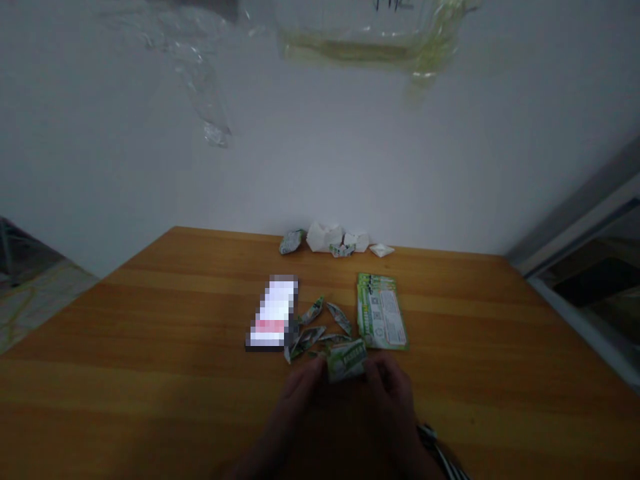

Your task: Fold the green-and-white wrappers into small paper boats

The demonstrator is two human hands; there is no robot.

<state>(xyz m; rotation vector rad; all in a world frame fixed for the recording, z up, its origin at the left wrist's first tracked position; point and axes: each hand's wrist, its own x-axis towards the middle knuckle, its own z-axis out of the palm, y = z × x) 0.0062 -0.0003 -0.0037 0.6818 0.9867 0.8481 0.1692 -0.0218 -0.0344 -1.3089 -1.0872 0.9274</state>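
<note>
Both my hands meet low in the middle of the head view over a wooden table. My left hand and my right hand pinch a small folded green-and-white paper between their fingertips. Just beyond it lie several small folded paper pieces of the same print. A flat green printed leaflet lies to their right. A phone with a lit screen lies to their left.
Crumpled white and green paper scraps sit at the table's far edge against a pale wall. A window frame runs down the right side. A clear plastic container shows at the top.
</note>
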